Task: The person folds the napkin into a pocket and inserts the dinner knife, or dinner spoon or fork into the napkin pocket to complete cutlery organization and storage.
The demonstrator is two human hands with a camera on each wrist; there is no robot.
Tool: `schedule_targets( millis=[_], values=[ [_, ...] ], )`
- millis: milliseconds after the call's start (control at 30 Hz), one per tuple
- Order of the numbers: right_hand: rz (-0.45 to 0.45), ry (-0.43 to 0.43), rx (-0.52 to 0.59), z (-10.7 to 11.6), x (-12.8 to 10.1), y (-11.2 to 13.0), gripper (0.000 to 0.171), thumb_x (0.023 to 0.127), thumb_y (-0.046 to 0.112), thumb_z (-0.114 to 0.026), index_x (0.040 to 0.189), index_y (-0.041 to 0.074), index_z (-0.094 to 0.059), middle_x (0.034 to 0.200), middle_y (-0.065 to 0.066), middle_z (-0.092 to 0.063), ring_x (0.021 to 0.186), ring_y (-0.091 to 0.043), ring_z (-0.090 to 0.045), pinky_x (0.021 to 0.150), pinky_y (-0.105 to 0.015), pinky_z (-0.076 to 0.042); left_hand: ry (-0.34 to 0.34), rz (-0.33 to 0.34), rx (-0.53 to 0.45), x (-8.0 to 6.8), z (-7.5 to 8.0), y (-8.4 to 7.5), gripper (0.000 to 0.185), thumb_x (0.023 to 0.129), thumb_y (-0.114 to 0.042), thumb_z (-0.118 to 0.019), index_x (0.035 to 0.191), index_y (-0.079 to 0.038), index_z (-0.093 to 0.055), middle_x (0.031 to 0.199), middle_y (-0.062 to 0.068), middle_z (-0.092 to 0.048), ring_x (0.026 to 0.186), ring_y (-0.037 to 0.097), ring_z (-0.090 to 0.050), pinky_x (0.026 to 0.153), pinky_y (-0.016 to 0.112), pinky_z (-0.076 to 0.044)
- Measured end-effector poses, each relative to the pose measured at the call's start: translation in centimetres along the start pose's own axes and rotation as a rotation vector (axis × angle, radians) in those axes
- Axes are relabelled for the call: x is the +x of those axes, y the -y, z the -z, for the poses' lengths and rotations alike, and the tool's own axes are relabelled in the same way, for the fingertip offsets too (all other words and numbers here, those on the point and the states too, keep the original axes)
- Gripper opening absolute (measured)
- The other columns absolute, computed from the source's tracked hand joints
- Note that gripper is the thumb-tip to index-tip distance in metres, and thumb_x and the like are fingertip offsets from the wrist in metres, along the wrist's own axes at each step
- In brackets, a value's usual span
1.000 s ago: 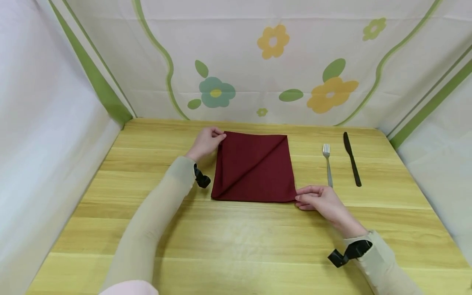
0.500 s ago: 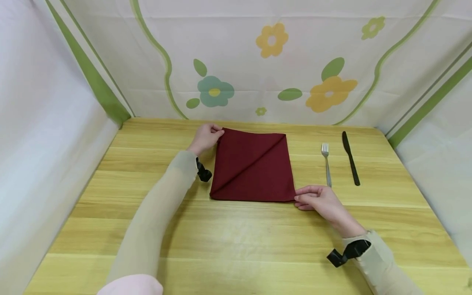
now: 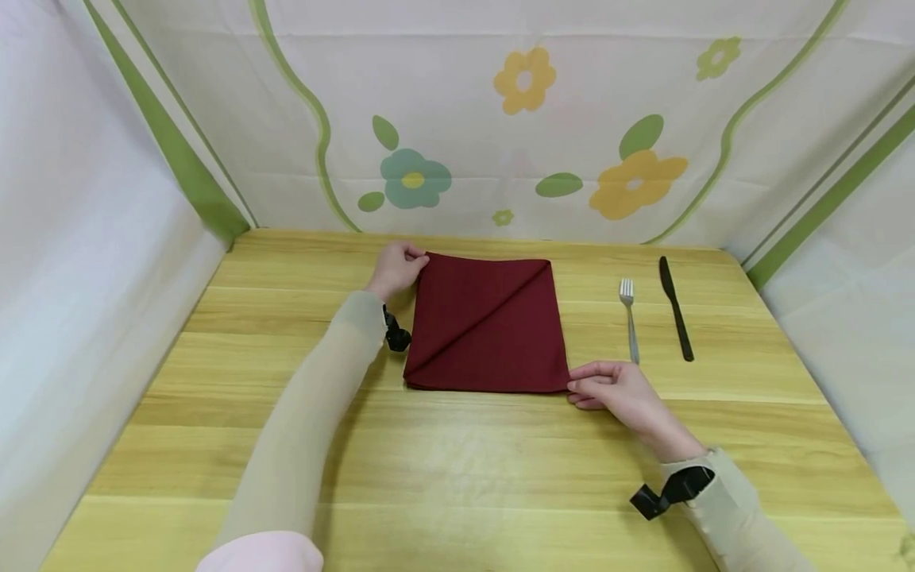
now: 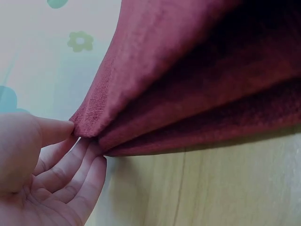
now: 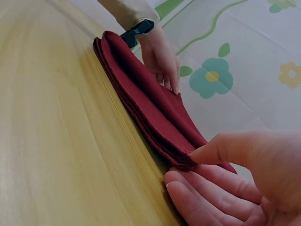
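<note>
A dark red folded napkin (image 3: 486, 326) lies square on the wooden table (image 3: 457, 469), with a diagonal fold across its top. My left hand (image 3: 409, 260) pinches its far left corner; in the left wrist view the thumb lies on top and the fingers (image 4: 70, 174) under the layered napkin (image 4: 197, 70). My right hand (image 3: 582, 388) pinches the near right corner. In the right wrist view its thumb rests over the napkin (image 5: 146, 103) corner, with the fingers (image 5: 202, 197) below it on the table.
A silver fork (image 3: 629, 318) and a black knife (image 3: 675, 310) lie side by side to the right of the napkin. Flowered cloth walls (image 3: 500, 119) close in the table at the back and on both sides. Bare wood stretches toward me.
Both hands keep hold of the same napkin corners. The left hand raised its corner slightly, then lowered it again; the view has drifted a little.
</note>
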State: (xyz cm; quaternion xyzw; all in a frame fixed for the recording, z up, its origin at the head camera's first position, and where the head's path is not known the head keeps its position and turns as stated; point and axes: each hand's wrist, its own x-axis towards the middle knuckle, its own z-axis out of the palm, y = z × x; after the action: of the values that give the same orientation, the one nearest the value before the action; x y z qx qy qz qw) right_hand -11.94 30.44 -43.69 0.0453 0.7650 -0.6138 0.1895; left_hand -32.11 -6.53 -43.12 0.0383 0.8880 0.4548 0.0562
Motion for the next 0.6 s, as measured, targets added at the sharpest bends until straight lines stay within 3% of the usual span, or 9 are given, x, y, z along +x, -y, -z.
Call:
schedule_targets(
  millis=[267, 600],
  values=[
    [0.013, -0.015, -0.004, 0.2, -0.1, 0.1, 0.040, 0.098, 0.010, -0.069, 0.127, -0.016, -0.060, 0.110, -0.022, -0.072, 0.092, -0.025, -0.074, 0.081, -0.036, -0.059, -0.010, 0.009, -0.047, -0.2, 0.3, 0.6, 0.027, 0.104, -0.017, -0.061, 0.123, 0.001, -0.068, 0.114, 0.017, -0.065, 0.104, 0.030, -0.062, 0.085, 0.041, -0.052],
    [0.080, -0.068, -0.058, 2.0, -0.2, 2.0, 0.056, 0.099, 0.027, -0.071, 0.138, -0.012, -0.055, 0.124, -0.021, -0.067, 0.104, -0.022, -0.071, 0.091, -0.032, -0.055, -0.022, -0.029, -0.148, -2.2, 3.2, 0.5, 0.042, 0.104, -0.025, -0.062, 0.139, -0.003, -0.060, 0.121, 0.019, -0.065, 0.107, 0.035, -0.065, 0.079, 0.037, -0.054]
  ],
)
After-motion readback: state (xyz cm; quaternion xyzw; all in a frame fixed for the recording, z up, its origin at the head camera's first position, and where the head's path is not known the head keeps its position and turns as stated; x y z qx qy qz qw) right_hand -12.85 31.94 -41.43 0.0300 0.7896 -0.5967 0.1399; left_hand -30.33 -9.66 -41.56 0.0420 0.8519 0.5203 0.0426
